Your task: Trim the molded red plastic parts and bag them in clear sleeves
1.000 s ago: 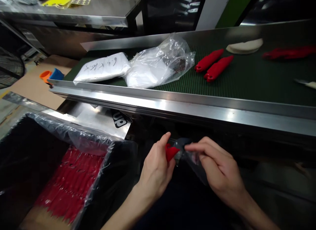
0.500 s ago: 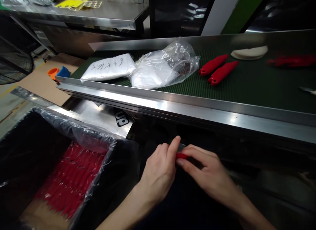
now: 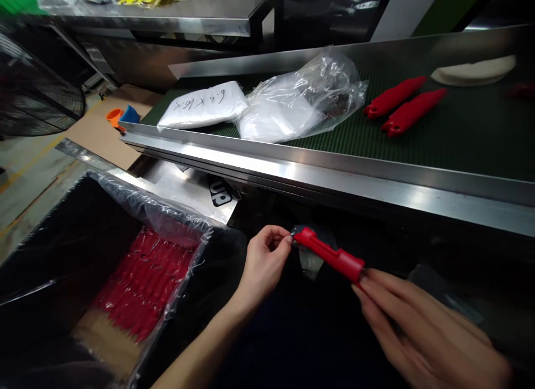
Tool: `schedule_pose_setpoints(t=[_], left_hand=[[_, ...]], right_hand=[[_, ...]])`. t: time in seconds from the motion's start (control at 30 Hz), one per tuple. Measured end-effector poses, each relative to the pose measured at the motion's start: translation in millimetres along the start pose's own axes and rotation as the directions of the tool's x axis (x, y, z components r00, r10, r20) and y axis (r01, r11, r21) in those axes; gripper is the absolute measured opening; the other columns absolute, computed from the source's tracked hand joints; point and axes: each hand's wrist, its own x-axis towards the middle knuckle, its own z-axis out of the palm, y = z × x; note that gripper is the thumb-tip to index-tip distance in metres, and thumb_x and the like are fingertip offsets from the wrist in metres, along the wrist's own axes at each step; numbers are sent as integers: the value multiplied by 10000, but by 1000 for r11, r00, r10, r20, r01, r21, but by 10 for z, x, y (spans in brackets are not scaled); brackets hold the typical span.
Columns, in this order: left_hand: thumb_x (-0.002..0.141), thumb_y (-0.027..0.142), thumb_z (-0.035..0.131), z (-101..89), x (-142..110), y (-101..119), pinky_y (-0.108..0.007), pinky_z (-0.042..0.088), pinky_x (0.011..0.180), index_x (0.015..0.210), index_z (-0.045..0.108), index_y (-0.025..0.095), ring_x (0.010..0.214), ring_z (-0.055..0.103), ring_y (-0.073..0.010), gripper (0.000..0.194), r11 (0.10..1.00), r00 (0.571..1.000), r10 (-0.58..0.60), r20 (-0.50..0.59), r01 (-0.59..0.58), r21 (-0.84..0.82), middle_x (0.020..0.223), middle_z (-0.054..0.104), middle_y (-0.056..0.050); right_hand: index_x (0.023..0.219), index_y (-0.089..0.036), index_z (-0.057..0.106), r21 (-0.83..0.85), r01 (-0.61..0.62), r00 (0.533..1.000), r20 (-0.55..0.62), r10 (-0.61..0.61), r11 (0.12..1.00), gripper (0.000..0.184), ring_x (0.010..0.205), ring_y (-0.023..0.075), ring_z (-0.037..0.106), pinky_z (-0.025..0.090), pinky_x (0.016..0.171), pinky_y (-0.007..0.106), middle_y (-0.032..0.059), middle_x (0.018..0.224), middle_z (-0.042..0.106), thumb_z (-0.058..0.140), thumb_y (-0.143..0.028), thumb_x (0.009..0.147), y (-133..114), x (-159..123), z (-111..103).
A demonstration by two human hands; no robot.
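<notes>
1. The red plastic part (image 3: 330,256) is held just below the conveyor rail (image 3: 334,180), right hand (image 3: 422,327) fingers pinched on one end.
2. Left hand (image 3: 263,263) fingertips are closed on a clear bag (image 3: 310,259), probably to keep it steady around the part.

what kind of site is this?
Probably a factory packing line. A green conveyor belt with steel rails carries loose red parts and plastic bags; a bag-lined carton of matching red pieces sits below, and both hands hold one red part.

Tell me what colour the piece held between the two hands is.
Red: the piece shows plainly in the head view.
</notes>
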Motion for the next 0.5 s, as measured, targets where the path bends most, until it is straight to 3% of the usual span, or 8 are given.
schedule_pose_setpoints(t=[0.13, 0.27, 0.37, 0.43, 0.5], left_hand=[[865, 318, 579, -7, -98, -10, -229, 406, 670, 872, 620, 143, 732, 514, -126, 180, 999, 999, 34, 20, -33, -39, 794, 593, -24], [889, 296, 560, -47, -125, -27, -250, 404, 725, 866, 632, 154, 782, 512, -137, 161, 993, 994, 111, 2, -111, -26, 851, 570, -32], [893, 248, 552, -36, -255, -18, -262, 417, 763, 837, 644, 166, 828, 539, -147, 135, 983, 983, 182, 29, -182, -7, 885, 582, -40], [903, 232, 529, 29, -417, -23, -279, 440, 794, 858, 644, 169, 858, 563, -158, 139, 972, 971, 236, 45, -236, -13, 915, 609, -55], [896, 217, 524, 136, -572, -58, -300, 462, 810, 891, 648, 163, 875, 581, -173, 136, 958, 958, 287, 25, -286, -18, 939, 635, -78]], right_hand=[[1350, -222, 538, -19, 125, 988, 93, -123, 992, 578, 844, 212, 681, 522, 739, 332, 70, 1129, 693, 648, -69, 804, 82, 7, 67], [1417, -170, 462, 66, 283, 915, 280, -291, 957, 566, 939, 226, 663, 513, 719, 338, 106, 1315, 589, 466, -57, 862, 186, 0, 55], [1376, -158, 514, 54, 352, 904, 240, -354, 934, 539, 954, 235, 669, 501, 762, 340, 87, 1277, 619, 535, -70, 845, 259, -65, 102], [1278, -197, 606, 92, 242, 960, 119, -252, 966, 494, 858, 208, 692, 508, 744, 307, 53, 1135, 697, 659, -95, 798, 331, -132, 209], [1144, -241, 679, 286, 41, 998, 28, -51, 958, 380, 712, 168, 692, 514, 656, 264, 17, 941, 739, 718, -137, 781, 428, -174, 376]])
